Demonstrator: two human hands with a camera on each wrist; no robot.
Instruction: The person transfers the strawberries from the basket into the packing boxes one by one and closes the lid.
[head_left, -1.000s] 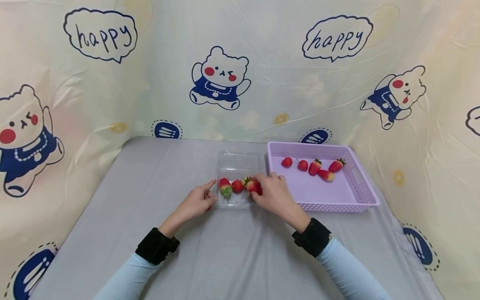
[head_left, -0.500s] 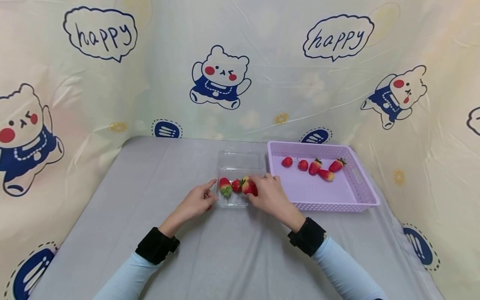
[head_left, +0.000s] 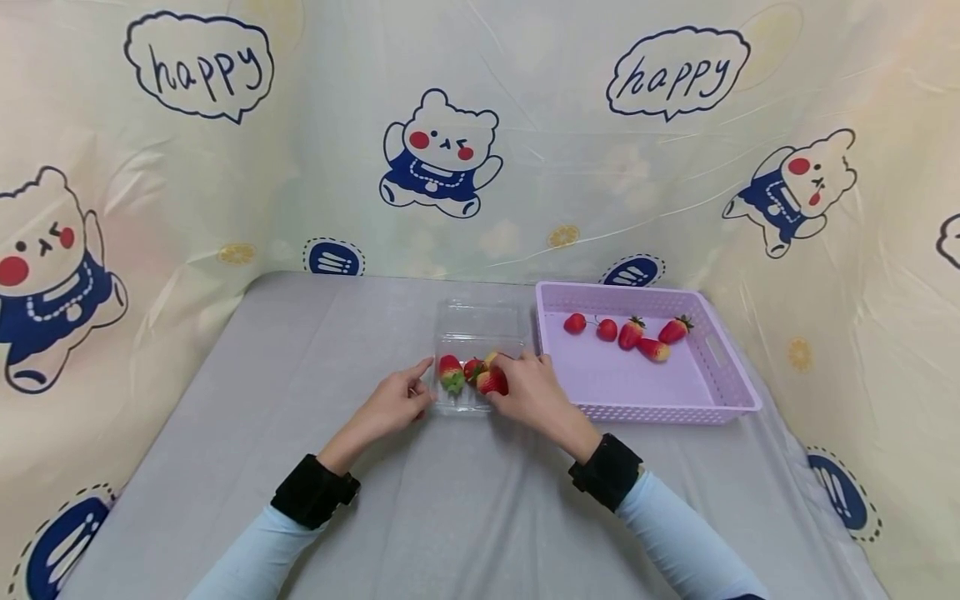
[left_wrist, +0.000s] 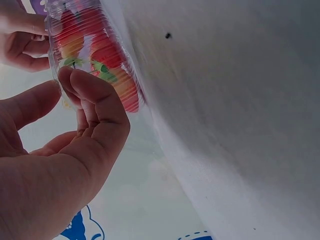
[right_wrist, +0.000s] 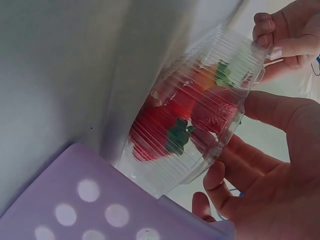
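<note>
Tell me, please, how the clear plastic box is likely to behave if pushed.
The clear plastic box looks thin and see-through, so it may flex under pressure. Standing low and flat on the gray cloth, it would probably slide rather than roll. Its lid, open on the far side, might flap.

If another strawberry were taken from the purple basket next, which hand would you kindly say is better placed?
Probably the right hand, once it releases the strawberry it holds: it is beside the purple basket, while the left hand is farther off, across the clear container.
</note>
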